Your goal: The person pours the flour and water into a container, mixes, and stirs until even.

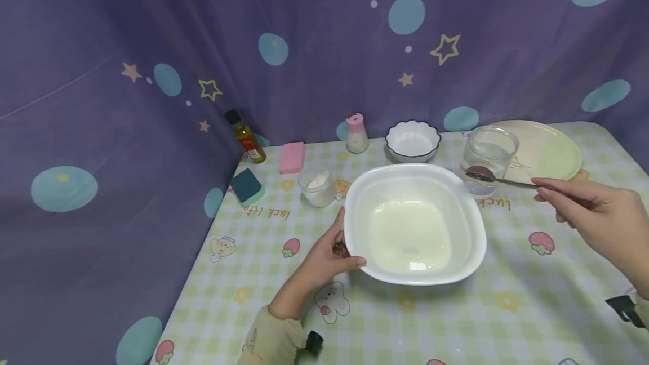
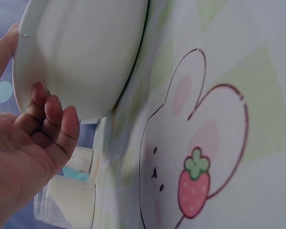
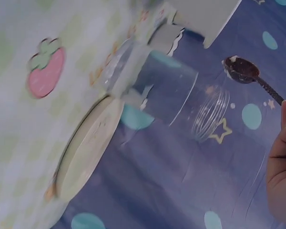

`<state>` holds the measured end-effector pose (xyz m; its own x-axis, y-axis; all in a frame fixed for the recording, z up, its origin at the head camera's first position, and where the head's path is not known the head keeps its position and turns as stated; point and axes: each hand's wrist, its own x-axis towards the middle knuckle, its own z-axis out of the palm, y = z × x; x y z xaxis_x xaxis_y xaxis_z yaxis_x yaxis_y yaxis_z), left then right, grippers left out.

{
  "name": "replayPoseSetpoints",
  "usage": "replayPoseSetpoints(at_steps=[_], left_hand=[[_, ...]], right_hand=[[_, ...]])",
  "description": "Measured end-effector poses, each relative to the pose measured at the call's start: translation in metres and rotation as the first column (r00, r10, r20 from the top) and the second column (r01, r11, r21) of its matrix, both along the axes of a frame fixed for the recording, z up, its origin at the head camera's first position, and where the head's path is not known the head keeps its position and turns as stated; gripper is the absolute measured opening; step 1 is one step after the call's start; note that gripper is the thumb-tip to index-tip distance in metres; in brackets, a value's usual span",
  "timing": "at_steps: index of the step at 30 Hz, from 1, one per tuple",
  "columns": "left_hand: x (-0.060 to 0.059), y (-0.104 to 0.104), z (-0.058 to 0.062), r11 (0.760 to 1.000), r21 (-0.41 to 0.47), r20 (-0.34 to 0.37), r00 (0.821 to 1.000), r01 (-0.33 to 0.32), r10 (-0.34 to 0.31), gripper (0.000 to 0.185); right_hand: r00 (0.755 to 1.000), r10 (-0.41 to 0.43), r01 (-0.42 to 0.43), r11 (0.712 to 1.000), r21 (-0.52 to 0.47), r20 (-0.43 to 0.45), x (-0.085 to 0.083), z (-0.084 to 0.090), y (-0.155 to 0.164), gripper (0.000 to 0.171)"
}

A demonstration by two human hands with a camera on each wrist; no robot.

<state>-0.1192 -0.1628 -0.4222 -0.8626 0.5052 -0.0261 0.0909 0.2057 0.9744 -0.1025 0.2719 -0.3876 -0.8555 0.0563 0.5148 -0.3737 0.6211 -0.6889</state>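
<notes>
A large white bowl (image 1: pixel 458 207) with pale liquid in its bottom sits mid-table. My left hand (image 1: pixel 332 252) grips its near-left rim, thumb on the rim; in the left wrist view the curled fingers (image 2: pixel 52 119) lie against the bowl's underside (image 2: pixel 81 52). My right hand (image 1: pixel 593 210) pinches the handle of a dark spoon (image 1: pixel 489 176), whose head hovers in front of a clear glass (image 1: pixel 489 154) right of the bowl. In the right wrist view the spoon (image 3: pixel 243 70) is in the air beside the glass (image 3: pixel 176 98).
Along the back stand an oil bottle (image 1: pixel 247 137), a pink block (image 1: pixel 292 157), a green sponge (image 1: pixel 247 186), a small jar of white powder (image 1: pixel 318 185), a pink-capped shaker (image 1: pixel 356 133), a scalloped white bowl (image 1: pixel 412 141) and a pale plate (image 1: pixel 545 151). Purple curtain surrounds the table.
</notes>
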Motion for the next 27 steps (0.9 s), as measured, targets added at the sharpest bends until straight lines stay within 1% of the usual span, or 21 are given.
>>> replayPoseSetpoints(at_steps=[2,5,8,11,15,19,23,25,27], left_hand=[[0.000,0.000,0.000,1.000,0.008,-0.006,1.000,0.006,-0.006,0.106],[0.000,0.000,0.000,1.000,0.015,-0.007,1.000,0.009,-0.009,0.106],[0.000,0.000,0.001,1.000,0.017,0.002,1.000,0.006,-0.006,0.106],[0.000,0.000,0.001,1.000,0.015,0.005,1.000,0.005,-0.005,0.106],[0.000,0.001,0.001,1.000,0.007,-0.003,1.000,0.001,-0.001,0.106],[-0.001,0.001,0.000,1.000,0.005,-0.010,1.000,-0.002,0.002,0.106],[-0.001,0.000,0.000,1.000,0.005,-0.006,1.000,-0.003,0.003,0.106],[-0.001,0.001,0.000,1.000,0.004,-0.004,1.000,-0.004,0.004,0.106],[0.000,0.001,0.000,1.000,0.003,-0.002,1.000,-0.004,0.004,0.106]], right_hand=[[0.999,-0.009,0.010,1.000,0.016,-0.043,0.003,-0.003,0.004,0.021],[0.994,-0.026,0.033,0.997,0.068,-0.102,0.006,-0.008,0.009,0.021],[0.993,-0.046,0.056,0.994,0.093,-0.106,0.009,-0.014,0.015,0.021],[0.992,-0.037,0.052,0.991,0.124,-0.119,0.009,-0.022,0.020,0.022],[0.992,-0.032,0.058,0.976,0.212,-0.120,0.009,-0.033,0.025,0.026],[0.996,-0.034,0.057,0.954,0.295,-0.082,0.009,-0.046,0.029,0.029],[0.999,-0.011,0.022,0.939,0.344,-0.035,0.008,-0.056,0.030,0.030],[1.000,0.001,-0.003,0.935,0.356,0.007,0.009,-0.059,0.031,0.027],[0.998,0.009,-0.032,0.935,0.354,0.068,0.010,-0.061,0.032,0.025]])
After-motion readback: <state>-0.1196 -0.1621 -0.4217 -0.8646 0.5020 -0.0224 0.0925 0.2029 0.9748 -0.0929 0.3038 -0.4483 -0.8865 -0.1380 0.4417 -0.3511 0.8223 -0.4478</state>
